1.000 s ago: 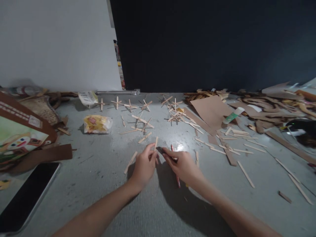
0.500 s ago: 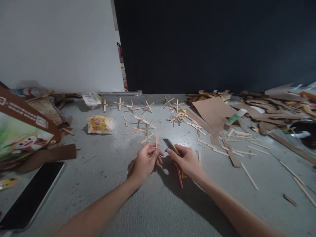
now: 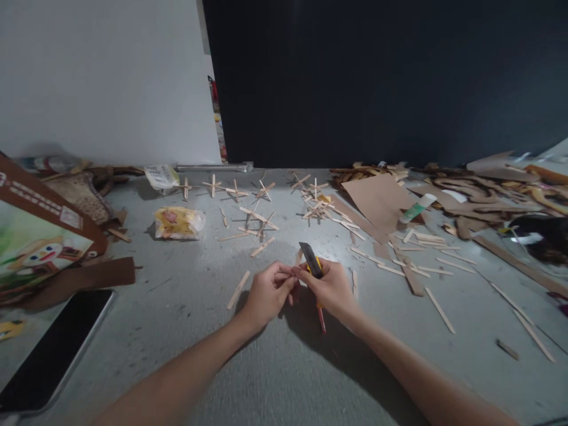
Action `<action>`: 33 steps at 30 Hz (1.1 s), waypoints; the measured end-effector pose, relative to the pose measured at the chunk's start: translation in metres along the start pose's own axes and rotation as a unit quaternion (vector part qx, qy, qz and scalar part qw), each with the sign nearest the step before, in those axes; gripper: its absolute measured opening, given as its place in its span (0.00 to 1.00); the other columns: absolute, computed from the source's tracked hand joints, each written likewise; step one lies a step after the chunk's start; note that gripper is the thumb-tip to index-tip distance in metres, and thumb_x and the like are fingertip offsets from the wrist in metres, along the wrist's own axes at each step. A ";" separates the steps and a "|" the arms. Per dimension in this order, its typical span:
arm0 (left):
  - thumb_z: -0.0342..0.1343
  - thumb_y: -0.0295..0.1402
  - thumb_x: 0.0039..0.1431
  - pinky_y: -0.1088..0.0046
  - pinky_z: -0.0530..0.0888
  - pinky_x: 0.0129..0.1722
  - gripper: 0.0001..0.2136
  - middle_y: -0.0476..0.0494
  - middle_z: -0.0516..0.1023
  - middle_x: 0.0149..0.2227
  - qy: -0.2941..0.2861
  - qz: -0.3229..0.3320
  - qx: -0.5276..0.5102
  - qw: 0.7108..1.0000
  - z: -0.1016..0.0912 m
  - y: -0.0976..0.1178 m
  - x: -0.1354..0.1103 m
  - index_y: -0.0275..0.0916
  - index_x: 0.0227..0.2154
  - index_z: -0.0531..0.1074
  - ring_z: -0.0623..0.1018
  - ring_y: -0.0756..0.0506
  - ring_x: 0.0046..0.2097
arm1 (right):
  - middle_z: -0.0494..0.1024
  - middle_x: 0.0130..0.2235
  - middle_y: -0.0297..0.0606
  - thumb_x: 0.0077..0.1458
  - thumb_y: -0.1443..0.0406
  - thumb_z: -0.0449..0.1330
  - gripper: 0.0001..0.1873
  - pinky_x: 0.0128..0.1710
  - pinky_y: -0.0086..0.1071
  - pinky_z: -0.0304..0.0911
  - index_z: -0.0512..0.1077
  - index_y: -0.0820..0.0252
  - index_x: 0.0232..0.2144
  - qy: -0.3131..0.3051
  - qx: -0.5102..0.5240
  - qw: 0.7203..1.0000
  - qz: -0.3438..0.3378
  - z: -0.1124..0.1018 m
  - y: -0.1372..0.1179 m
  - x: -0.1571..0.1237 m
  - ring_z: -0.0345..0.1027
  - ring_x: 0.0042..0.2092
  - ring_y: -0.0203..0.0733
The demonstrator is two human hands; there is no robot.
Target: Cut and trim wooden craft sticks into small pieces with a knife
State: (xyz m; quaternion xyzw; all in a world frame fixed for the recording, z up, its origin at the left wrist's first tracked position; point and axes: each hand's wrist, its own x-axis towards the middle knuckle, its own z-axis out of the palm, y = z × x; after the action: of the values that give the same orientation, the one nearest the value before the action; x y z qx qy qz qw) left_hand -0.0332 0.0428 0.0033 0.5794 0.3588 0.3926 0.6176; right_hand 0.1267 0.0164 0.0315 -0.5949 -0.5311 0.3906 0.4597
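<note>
My left hand [image 3: 268, 294] pinches a short wooden craft stick [image 3: 299, 257], whose upper end shows beside the blade. In my right hand [image 3: 336, 290] is a utility knife [image 3: 311, 259] with a dark blade and yellow body, blade pointing up and away. My two hands meet at the fingertips, with the right thumb against the left fingers. A thin red stick like a pencil [image 3: 322, 320] pokes out below my right hand; whether it is gripped cannot be made out. Another craft stick [image 3: 238, 290] lies on the floor left of my left hand.
Several crossed-stick pieces [image 3: 260, 220] stand and lie ahead. Loose craft sticks [image 3: 439, 307] scatter to the right, near a glue stick [image 3: 418, 208] and cardboard [image 3: 377, 198]. A yellow packet [image 3: 178, 223], a phone [image 3: 57, 349] and a printed bag [image 3: 44, 236] are on the left.
My hands have come together, and the knife blade has turned more upright. The held craft stick has tilted and moved right, next to the blade. The stick left of my left hand is more exposed.
</note>
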 end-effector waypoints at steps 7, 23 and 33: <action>0.67 0.57 0.55 0.73 0.74 0.24 0.24 0.48 0.80 0.24 -0.004 -0.012 -0.062 0.998 -0.001 0.002 0.002 0.39 0.34 0.70 0.78 0.48 0.22 | 0.59 0.15 0.25 0.47 0.41 0.69 0.28 0.18 0.29 0.47 0.67 0.56 0.21 -0.014 0.108 0.991 0.074 -0.002 -0.004 0.002 0.49 0.17 0.31; 0.69 0.52 0.56 0.73 0.76 0.25 0.23 0.46 0.82 0.28 0.001 0.016 -0.092 0.996 0.001 0.004 0.002 0.38 0.37 0.68 0.80 0.49 0.24 | 0.61 0.18 0.25 0.51 0.42 0.67 0.27 0.20 0.30 0.50 0.79 0.61 0.35 0.018 0.037 0.999 0.016 -0.010 0.010 -0.009 0.52 0.20 0.33; 0.67 0.55 0.57 0.71 0.75 0.28 0.24 0.48 0.79 0.23 -0.041 0.032 -0.042 0.998 0.007 0.001 -0.004 0.39 0.34 0.68 0.79 0.47 0.24 | 0.68 0.19 0.29 0.50 0.42 0.70 0.26 0.21 0.30 0.55 0.76 0.59 0.26 0.022 0.042 0.998 -0.036 -0.005 0.001 -0.017 0.60 0.21 0.35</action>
State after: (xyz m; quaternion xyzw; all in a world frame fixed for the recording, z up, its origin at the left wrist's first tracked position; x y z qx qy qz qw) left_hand -0.0289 0.0361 0.0045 0.5799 0.2976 0.4025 0.6428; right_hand 0.1292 -0.0012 0.0318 -0.5640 -0.5255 0.3827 0.5092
